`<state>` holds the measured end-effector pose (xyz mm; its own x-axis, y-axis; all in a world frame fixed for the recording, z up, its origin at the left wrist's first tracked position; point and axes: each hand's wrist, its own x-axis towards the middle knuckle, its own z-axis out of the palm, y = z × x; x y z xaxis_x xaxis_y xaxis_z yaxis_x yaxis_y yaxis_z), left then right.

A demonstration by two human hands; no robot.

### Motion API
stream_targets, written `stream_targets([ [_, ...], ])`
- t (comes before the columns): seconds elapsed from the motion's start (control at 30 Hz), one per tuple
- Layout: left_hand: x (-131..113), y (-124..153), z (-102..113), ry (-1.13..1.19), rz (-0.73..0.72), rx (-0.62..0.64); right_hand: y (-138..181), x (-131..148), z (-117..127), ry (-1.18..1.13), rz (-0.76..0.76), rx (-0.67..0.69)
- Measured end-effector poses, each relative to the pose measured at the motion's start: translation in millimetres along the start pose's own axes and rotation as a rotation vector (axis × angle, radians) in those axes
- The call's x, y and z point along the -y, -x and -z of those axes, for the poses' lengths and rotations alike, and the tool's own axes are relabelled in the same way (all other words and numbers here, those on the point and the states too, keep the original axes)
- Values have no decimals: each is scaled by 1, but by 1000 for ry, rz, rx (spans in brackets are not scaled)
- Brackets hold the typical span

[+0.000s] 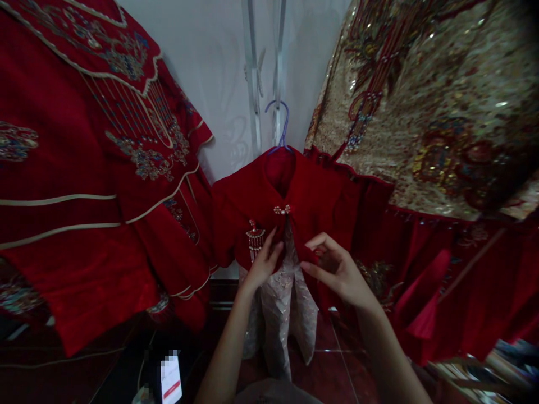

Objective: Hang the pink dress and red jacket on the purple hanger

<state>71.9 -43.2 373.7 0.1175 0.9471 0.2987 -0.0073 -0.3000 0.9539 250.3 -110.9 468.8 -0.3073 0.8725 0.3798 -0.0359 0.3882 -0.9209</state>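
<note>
A small red cape (320,196) hangs on a purple hanger (283,126) over a pale patterned dress (282,314). A pearl clasp (282,210) closes its collar, and a beaded tassel ornament (255,240) hangs on its left front. My left hand (264,262) pinches the left front edge of the cape just below the clasp, beside the tassel. My right hand (334,269) grips the right front edge, fingers curled round the red cloth.
A large red embroidered robe (84,185) hangs at the left. A gold sequinned garment (438,112) over red cloth hangs at the right. A metal rack pole (252,78) stands against the white wall. A phone-like object (170,379) lies low on the dark red floor.
</note>
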Motion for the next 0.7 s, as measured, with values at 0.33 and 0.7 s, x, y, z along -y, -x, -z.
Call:
stream_targets([
  [0.33, 2, 35, -11, -503, -178, 306, -70, -62, -44, 456, 121, 56],
  [0.7, -5, 8, 42, -161, -221, -476, -79, -104, -54, 547, 135, -254],
])
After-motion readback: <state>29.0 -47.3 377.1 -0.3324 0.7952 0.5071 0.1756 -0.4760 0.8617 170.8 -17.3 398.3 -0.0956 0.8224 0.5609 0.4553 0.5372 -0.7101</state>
